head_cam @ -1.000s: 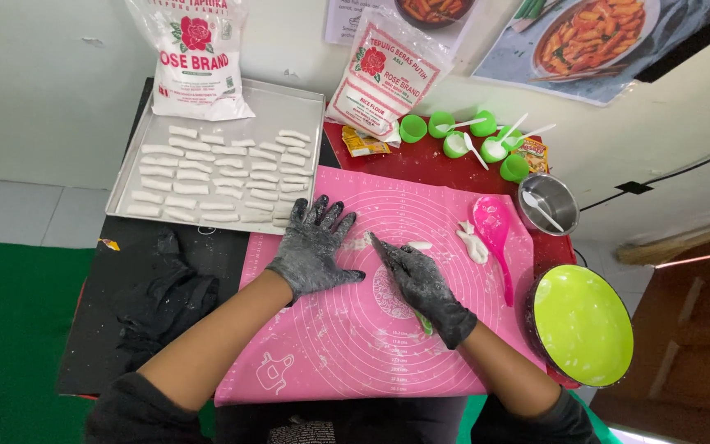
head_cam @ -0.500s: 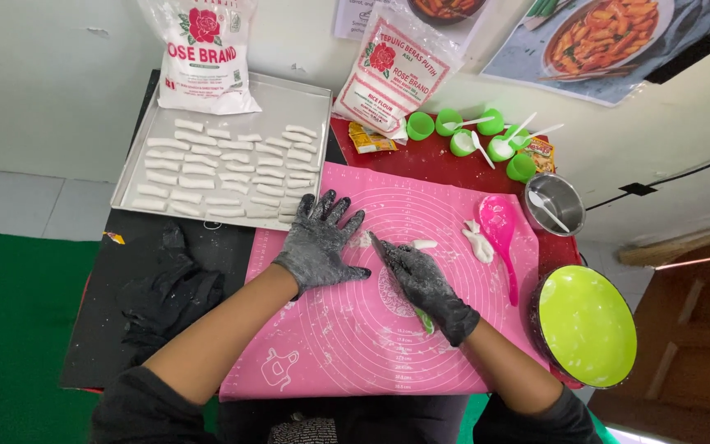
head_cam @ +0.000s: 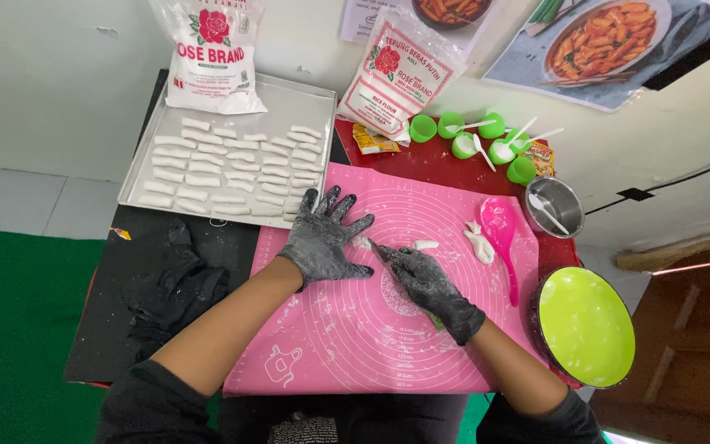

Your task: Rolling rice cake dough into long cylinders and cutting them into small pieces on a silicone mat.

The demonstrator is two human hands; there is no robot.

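Both my hands wear black gloves dusted with flour and rest on a pink silicone mat [head_cam: 347, 345]. My left hand [head_cam: 326, 238] lies flat with its fingers spread, near the mat's upper left. My right hand [head_cam: 425, 279] is closed around a thin tool with a green end [head_cam: 436, 321] showing under the palm. The tool's tip meets a small white dough piece [head_cam: 363, 244] beside my left thumb. Another short dough piece [head_cam: 425, 244] lies just right of it. More dough lumps [head_cam: 478, 242] sit next to a pink spoon [head_cam: 503, 238].
A metal tray [head_cam: 289, 103] at the back left holds rows of white dough sticks [head_cam: 223, 173] and a flour bag [head_cam: 211, 49]. A second bag [head_cam: 400, 74], green cups [head_cam: 495, 140], a steel bowl [head_cam: 554, 205], a lime plate [head_cam: 585, 325] and black cloth [head_cam: 174, 288] surround the mat.
The view has shifted slightly. Both hands stay at almost the same spot on the mat, the right one still pressed at the dough piece.
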